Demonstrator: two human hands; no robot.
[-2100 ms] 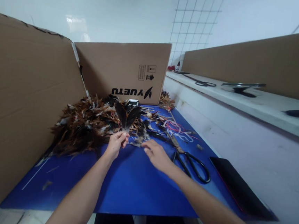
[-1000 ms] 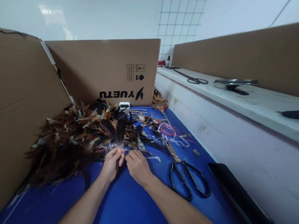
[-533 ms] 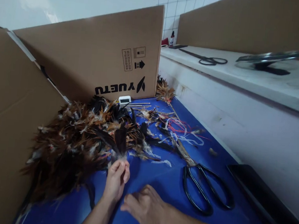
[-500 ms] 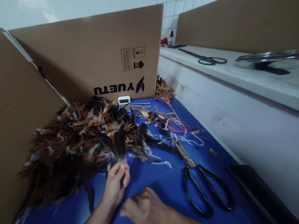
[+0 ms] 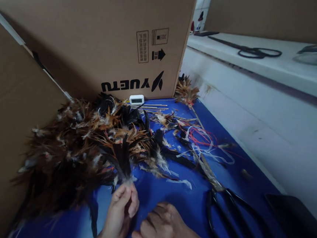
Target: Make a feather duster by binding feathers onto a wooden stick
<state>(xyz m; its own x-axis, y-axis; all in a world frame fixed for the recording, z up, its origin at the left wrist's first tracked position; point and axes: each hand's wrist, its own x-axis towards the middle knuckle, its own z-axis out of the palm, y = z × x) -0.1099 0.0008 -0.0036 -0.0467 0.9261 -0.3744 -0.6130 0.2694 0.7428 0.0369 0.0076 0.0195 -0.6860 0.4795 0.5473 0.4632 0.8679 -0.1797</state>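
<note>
My left hand (image 5: 119, 212) pinches the quill ends of a few dark feathers (image 5: 122, 156) that stand up from its fingertips. It sits at the near edge of a big pile of brown and black feathers (image 5: 73, 145) on the blue table mat (image 5: 184, 199). My right hand (image 5: 162, 230) is just right of the left hand, fingers curled loosely, resting low over the mat with nothing visible in it. Black scissors (image 5: 232, 222) lie to the right of that hand.
Cardboard walls (image 5: 99, 36) close the back and left side. A small white device (image 5: 136, 99) and thin sticks lie by the box. Red and white strings (image 5: 206, 141) tangle mid-mat. A dark flat tray (image 5: 296, 223) lies far right. Another pair of scissors (image 5: 250, 51) rests on the white ledge.
The view has tilted down and closer. My right hand drew back from the feather pile toward me and curled beside the left hand, which keeps its pinch on the dark feathers.
</note>
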